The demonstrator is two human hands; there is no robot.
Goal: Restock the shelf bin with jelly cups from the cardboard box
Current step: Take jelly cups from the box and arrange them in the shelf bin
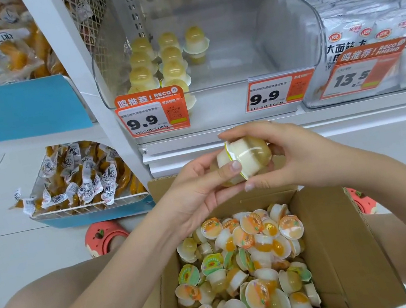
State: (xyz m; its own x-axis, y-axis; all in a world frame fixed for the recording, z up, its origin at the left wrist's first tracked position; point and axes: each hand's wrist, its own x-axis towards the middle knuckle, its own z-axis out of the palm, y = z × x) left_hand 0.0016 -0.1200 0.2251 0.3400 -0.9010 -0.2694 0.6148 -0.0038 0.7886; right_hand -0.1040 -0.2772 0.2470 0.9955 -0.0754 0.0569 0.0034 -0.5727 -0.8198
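Price tag [152, 116] hides the front jelly cups [176, 84] in the bin

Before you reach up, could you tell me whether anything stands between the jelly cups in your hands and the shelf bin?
Nothing visible blocks the way. The pale yellow jelly cups, held by left hand and right hand, sit below the clear plastic shelf bin; only its low front wall with orange price tags must be cleared.

Cardboard box [339, 238] of jelly cups [245, 267] sits below shelf bin [291, 31].
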